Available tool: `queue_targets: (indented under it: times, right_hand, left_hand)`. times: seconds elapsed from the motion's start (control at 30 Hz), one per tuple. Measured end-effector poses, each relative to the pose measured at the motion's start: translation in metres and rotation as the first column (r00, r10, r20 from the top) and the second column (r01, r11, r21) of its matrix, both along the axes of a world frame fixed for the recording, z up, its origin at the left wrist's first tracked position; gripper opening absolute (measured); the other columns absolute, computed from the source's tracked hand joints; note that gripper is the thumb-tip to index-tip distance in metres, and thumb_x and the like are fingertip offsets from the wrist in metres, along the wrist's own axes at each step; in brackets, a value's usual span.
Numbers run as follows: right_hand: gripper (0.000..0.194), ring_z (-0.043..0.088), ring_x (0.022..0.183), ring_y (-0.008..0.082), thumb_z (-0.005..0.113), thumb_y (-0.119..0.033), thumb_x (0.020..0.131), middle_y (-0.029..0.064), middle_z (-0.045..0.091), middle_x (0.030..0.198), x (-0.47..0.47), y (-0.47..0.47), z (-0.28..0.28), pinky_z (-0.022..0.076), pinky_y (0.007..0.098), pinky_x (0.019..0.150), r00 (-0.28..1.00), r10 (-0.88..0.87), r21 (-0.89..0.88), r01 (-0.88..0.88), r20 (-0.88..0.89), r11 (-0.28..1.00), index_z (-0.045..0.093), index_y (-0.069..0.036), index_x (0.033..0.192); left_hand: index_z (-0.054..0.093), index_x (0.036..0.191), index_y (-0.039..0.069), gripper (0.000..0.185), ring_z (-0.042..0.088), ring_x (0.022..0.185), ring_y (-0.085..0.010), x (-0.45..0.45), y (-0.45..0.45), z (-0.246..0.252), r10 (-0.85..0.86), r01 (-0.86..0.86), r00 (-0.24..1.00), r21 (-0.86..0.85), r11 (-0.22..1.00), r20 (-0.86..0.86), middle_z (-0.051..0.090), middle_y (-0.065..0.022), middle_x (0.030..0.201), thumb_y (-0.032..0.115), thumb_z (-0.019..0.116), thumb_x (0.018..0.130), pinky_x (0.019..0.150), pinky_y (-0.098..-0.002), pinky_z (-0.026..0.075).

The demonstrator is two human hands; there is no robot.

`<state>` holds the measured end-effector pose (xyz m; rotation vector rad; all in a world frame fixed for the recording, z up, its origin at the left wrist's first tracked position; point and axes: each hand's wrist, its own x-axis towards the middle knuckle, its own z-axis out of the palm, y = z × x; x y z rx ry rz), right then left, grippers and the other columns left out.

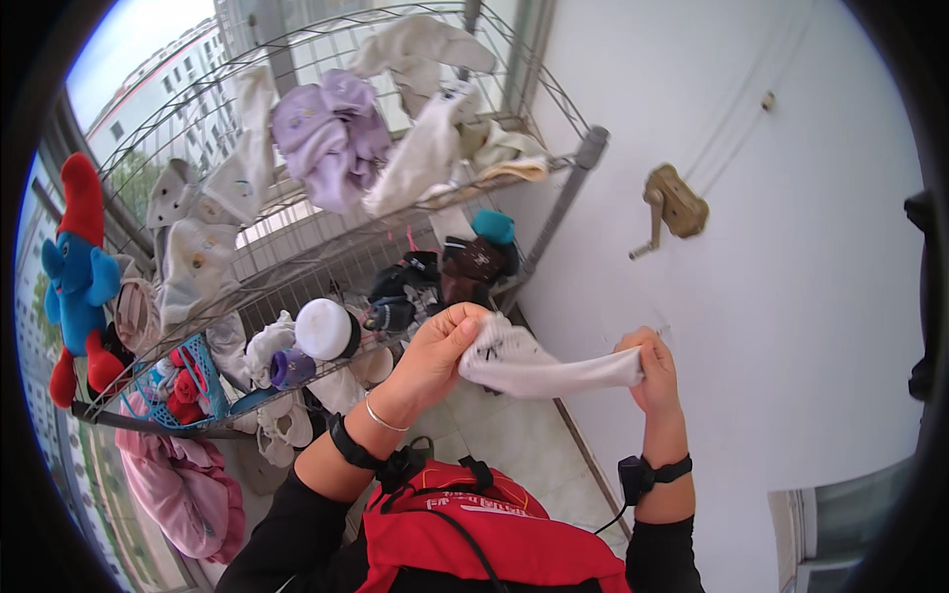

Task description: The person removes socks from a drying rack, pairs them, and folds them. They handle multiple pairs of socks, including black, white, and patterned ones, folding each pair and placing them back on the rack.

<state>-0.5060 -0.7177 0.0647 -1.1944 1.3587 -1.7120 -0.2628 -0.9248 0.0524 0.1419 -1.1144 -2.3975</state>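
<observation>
A white sock with small dark marks (549,363) is stretched between my two hands, in front of a white wall. My left hand (437,352) pinches its wider, marked end. The other end is gripped by my right hand (649,370). Behind and to the left stands a wire rack (586,148). On its upper shelf lie a purple cloth item (330,137), a white sock (422,152) and several other pale socks. Dark and brown socks (474,267) are bunched on the shelf below, beside a round white-lidded container (324,329).
A blue plush toy with a red hat (74,267) hangs at the rack's left end. Near it are a blue plastic basket (211,378) and a pink garment (182,489). White shoes (285,426) sit low down. A hand crank (676,201) juts from the wall at right.
</observation>
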Motion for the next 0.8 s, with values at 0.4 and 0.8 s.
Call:
queue_targets:
  times: [0.4,0.8]
  right_hand:
    - [0.031,0.063,0.093,0.0192,0.061,-0.024,0.095,0.0114,0.065,0.107,0.032,-0.216,0.195,0.0495,0.0336,0.086,0.580,0.077,0.134,0.056,-0.811,0.989,0.059,0.000,0.113]
    - [0.031,0.060,0.086,0.0172,0.072,-0.019,0.087,0.0098,0.063,0.100,0.019,-0.300,0.179,0.0485,0.0289,0.079,0.674,0.009,0.190,0.196,-0.739,0.962,0.060,-0.001,0.109]
  left_hand:
    - [0.058,0.098,0.004,0.012,0.050,0.079,-0.0008,0.082,-0.059,0.018,0.201,-0.092,0.961,-0.466,0.880,0.191,0.058,0.0056,0.087,0.015,0.055,0.102,0.069,-0.0187,0.044]
    - [0.063,0.108,0.000,0.012,0.057,0.090,-0.0043,0.110,-0.079,0.025,0.217,-0.063,0.951,-0.549,0.834,0.222,0.066,0.0003,0.098,0.004,0.058,0.098,0.080,-0.0213,0.047]
